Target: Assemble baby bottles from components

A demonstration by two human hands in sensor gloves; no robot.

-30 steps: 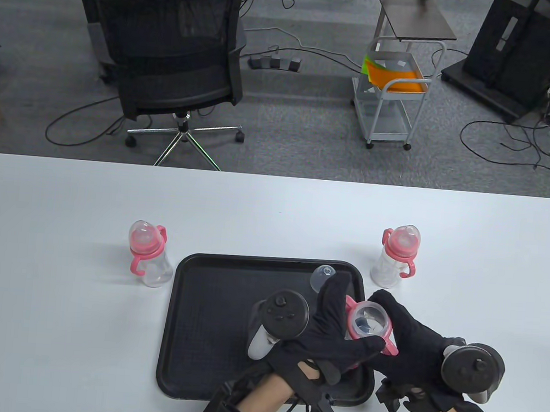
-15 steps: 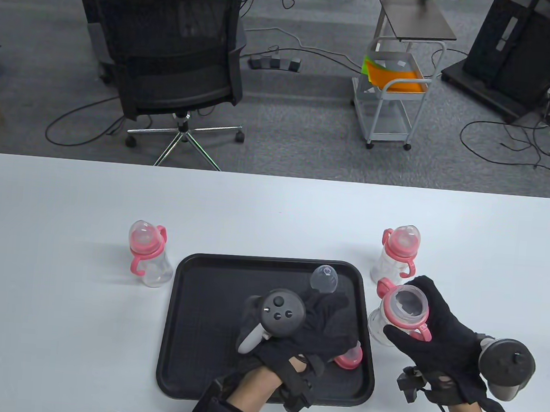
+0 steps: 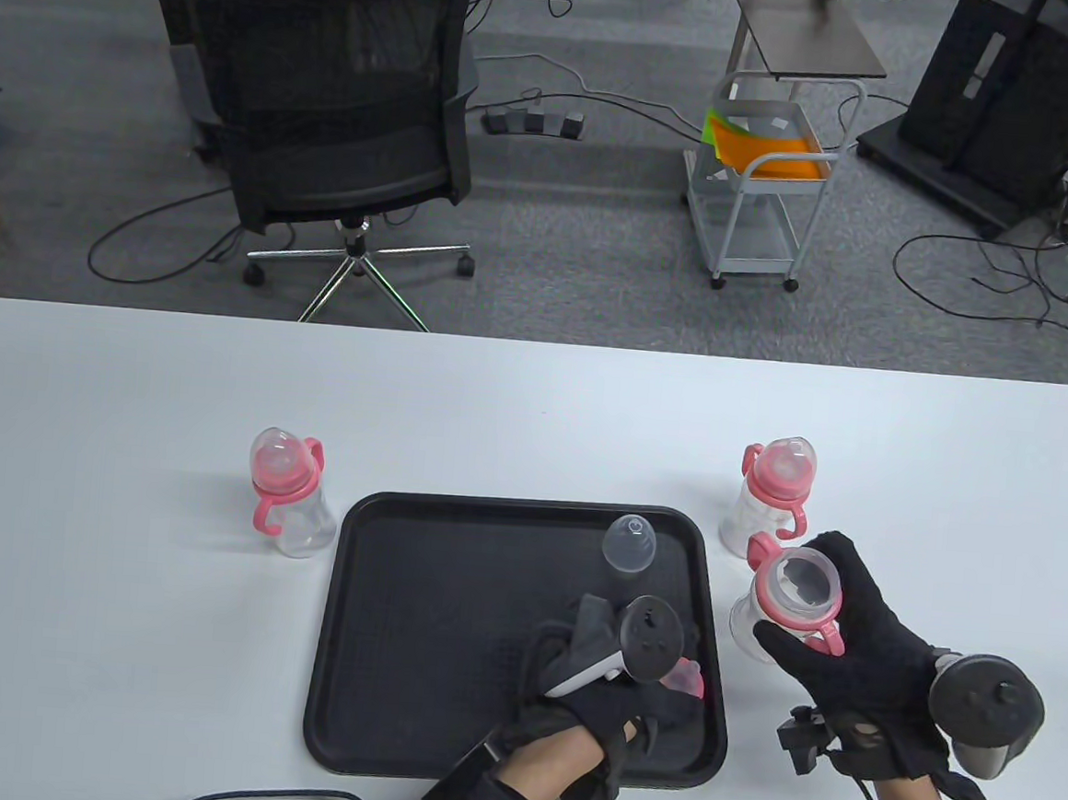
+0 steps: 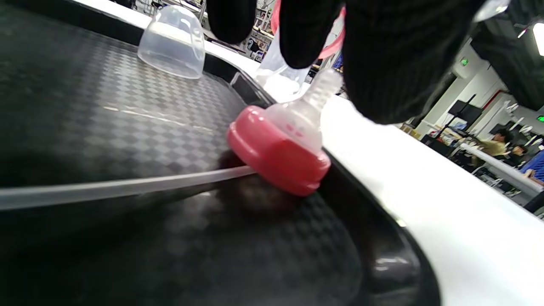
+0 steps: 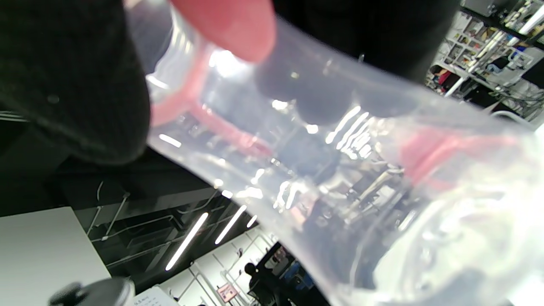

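Black tray (image 3: 408,593), matte w/ a fine checker texture and a raised rim, sits on the smooth white table (image 3: 110,625). Near its right rim lies a pink screw cap (image 4: 278,155), glossy hard plastic, tipped on its side, w/ a soft see-thru teat on top and a thin clear straw (image 4: 127,187) running out from under it along the tray floor. A clear dome cover (image 3: 628,543) stands mouth-down toward the tray's far right.

Left hand (image 3: 607,701), black knit glove, is right over the cap; fingers (image 4: 382,55) hang down around the teat, but can't tell if they grip it. Right hand (image 3: 855,656) holds an open bottle (image 3: 786,604) just off the tray's right edge, fingers curled round it: clear, slightly cloudy body, pink collar w/ two loop handles, mouth uncovered. In the right wrist view it's a blurry see-thru tube w/ pink showing through.

Vs 0.5 s ago: left hand has rolled onto its side and dropped closer to the cap; right hand and bottle shifted slightly away from the person, nearer the finished bottle.

Two finished bottles stand upright on the table: one left of the tray (image 3: 286,501), one right (image 3: 766,501), just beyond the held one.
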